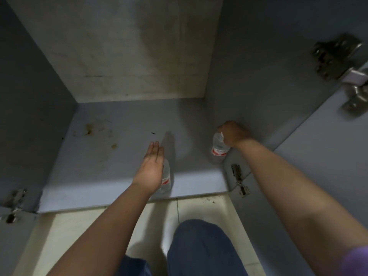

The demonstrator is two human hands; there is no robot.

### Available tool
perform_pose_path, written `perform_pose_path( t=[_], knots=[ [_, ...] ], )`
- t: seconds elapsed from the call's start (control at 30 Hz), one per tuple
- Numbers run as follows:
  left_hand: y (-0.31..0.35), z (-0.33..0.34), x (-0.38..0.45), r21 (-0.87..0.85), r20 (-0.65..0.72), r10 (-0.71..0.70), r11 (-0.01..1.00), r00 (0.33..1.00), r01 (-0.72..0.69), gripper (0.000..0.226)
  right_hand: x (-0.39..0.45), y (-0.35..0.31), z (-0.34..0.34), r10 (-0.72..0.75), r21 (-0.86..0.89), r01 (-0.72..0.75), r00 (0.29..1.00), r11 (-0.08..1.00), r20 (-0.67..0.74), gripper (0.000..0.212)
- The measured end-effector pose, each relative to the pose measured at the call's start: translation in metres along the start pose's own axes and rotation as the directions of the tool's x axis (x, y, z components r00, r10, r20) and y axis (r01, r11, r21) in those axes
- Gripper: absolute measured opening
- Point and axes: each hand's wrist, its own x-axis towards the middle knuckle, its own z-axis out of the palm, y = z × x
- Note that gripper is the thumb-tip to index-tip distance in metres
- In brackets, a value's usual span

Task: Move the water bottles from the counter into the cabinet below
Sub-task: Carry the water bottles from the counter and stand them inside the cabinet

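While left hand opens, right hand grips bottle

Stained grey cabinet floor with two upright water bottles: front-edge bottle, right-wall bottle.

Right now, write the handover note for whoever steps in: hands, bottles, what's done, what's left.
Left hand: fingers straight, resting against the near bottle, which stands at the cabinet floor's front edge.
Right hand: gripping the top of the far bottle, upright by the right wall.
Done: both bottles are inside the cabinet.
Left: release them; the counter is out of view, so check it for more.
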Motion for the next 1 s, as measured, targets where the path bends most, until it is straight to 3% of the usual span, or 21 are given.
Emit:
perform_pose_path(
  t=[0.37,0.57,0.73,0.83,0.9,0.97,1.0],
  knots=[
    [0.010,-0.009,0.008,0.207,0.086,-0.078,0.977,0.993,0.059,0.052,0.013,-0.003,0.016,0.063,0.081,-0.054,0.991,0.995,-0.115,0.037],
    [0.037,-0.018,0.030,0.261,0.123,0.016,0.964,0.992,-0.048,0.047,0.011,0.006,0.012,0.120,0.037,-0.116,0.981,0.993,-0.149,0.030],
    [0.071,-0.026,0.071,0.223,0.113,0.083,0.969,0.990,-0.107,0.045,0.010,0.005,0.020,0.089,-0.026,-0.096,0.977,0.995,-0.194,0.038],
    [0.092,-0.020,0.090,0.187,0.106,0.136,0.970,0.985,-0.154,0.043,0.006,0.000,0.023,0.142,0.091,-0.123,0.960,0.988,-0.239,0.051],
    [0.102,-0.016,0.103,0.161,0.105,0.173,0.969,0.979,-0.188,0.039,0.008,0.002,0.029,0.226,0.187,-0.169,0.912,0.968,-0.342,0.059],
    [0.110,-0.015,0.115,0.115,0.105,0.197,0.971,0.975,-0.209,0.034,0.006,0.003,0.030,0.222,0.189,-0.161,0.901,0.969,-0.372,0.064],
    [0.114,-0.015,0.120,0.092,0.106,0.206,0.972,0.973,-0.215,0.032,0.000,0.002,0.025,0.233,0.220,-0.177,0.936,0.959,-0.265,0.067]
  ],
)
